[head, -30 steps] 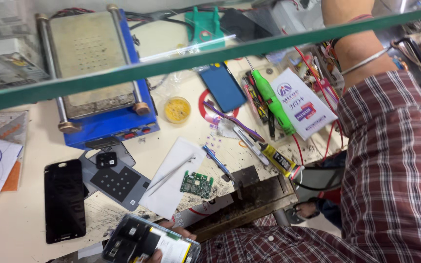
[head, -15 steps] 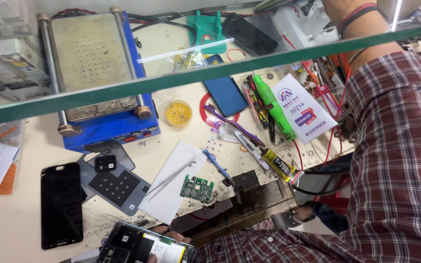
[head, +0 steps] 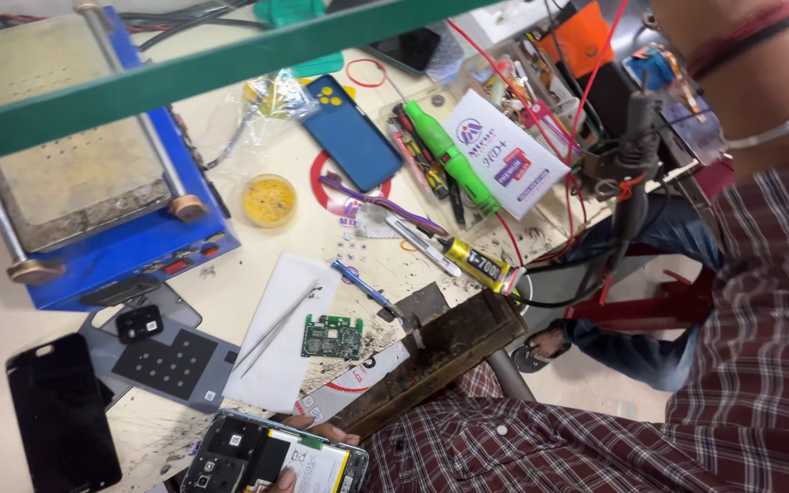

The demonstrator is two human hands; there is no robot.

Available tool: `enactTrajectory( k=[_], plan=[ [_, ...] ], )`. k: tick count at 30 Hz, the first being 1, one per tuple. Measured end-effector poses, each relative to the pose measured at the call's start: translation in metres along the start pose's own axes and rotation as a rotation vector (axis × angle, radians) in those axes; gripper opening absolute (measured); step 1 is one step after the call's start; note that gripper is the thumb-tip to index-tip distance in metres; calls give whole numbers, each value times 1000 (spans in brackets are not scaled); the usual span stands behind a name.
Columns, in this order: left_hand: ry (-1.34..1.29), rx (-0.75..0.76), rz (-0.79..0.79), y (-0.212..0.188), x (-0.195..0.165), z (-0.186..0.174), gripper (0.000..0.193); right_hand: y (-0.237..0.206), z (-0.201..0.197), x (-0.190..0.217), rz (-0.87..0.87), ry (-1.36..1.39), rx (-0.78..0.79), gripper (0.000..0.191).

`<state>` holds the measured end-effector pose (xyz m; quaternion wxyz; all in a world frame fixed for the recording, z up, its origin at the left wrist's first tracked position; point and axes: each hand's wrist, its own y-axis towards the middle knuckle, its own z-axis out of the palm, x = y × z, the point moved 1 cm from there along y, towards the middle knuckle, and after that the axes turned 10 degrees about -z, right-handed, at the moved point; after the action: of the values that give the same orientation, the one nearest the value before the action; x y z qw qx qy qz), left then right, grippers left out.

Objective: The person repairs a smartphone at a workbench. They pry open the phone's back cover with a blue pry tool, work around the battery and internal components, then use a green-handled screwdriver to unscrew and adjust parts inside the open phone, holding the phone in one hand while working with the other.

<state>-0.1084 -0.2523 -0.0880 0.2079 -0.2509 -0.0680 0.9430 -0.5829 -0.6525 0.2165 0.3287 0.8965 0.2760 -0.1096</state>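
My left hand (head: 296,449) shows only as fingertips at the bottom edge, gripping an opened phone (head: 271,456) whose back is off, with a white battery and black camera block exposed. The plaid sleeve runs from it to the right. My right forearm (head: 746,78), with a red thread and a metal bangle on the wrist, reaches up past the top right edge; its hand is out of frame. A small green circuit board (head: 331,337) lies on the bench just above the phone, beside metal tweezers (head: 278,329) on a white sheet.
A blue heating-plate machine (head: 102,196) fills the upper left. A black phone screen (head: 61,411), a grey back cover (head: 171,361), a blue phone (head: 352,131), a green screwdriver (head: 449,155), a glue tube (head: 472,263) and red wires (head: 586,82) crowd the bench. A green shelf edge (head: 194,68) crosses the top.
The view has tilted and moved closer to the bench. My left hand still holds the opened phone at the bottom. My right forearm stays raised at the top right.
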Motion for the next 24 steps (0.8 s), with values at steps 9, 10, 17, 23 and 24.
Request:
enactTrajectory(
  k=[9,10,17,23,24],
  plan=[
    [53,-23,-160,8,-12,-1,73,-106,-78,4,240,54,-7,6],
    [50,-16,-160,9,-12,0,73,-119,-88,12,274,60,-9,6],
    [64,51,-159,14,-3,11,73,-190,-116,66,438,-57,-45,7],
    [38,-24,-246,19,3,18,75,-241,-74,101,716,219,-137,9],
    [30,1,-235,20,3,19,74,-250,-65,106,754,261,-150,11]
  ],
)
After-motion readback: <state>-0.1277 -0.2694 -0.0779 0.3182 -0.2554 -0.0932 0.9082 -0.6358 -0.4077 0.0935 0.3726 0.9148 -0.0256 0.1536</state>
